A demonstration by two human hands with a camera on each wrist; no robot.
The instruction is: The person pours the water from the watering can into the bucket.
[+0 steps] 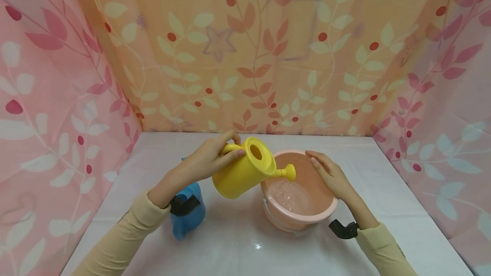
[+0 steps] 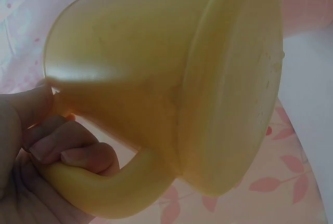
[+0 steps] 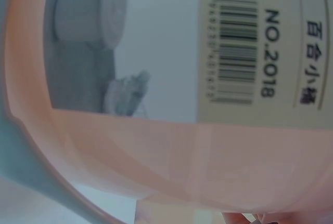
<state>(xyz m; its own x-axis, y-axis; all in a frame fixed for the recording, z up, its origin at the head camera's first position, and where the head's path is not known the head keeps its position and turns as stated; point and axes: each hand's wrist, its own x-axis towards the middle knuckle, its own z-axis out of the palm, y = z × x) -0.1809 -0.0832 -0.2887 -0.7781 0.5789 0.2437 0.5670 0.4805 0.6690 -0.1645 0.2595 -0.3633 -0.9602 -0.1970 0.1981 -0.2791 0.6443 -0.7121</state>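
Observation:
My left hand [image 1: 209, 156] grips the handle of a yellow watering can [image 1: 239, 176], thumb near its top edge. In the left wrist view the fingers curl through the handle [image 2: 114, 195], and the can's base faces right. Tilted to the right, the can has its round spout head over a pink bucket [image 1: 284, 216]. Water [image 1: 289, 197] with a rippled surface lies in the bucket. My right hand [image 1: 330, 173] holds the bucket's far right rim. The right wrist view shows the bucket's outer wall [image 3: 171, 156] with a barcode label [image 3: 234, 52]; only fingertips [image 3: 237, 218] show there.
A blue vessel [image 1: 193, 212] stands left of the bucket, partly hidden by the left forearm and a black wrist mount [image 1: 184, 205]. Wet spots glint on the white table [image 1: 245, 250]. Floral cloth walls [image 1: 253, 54] enclose the back and sides.

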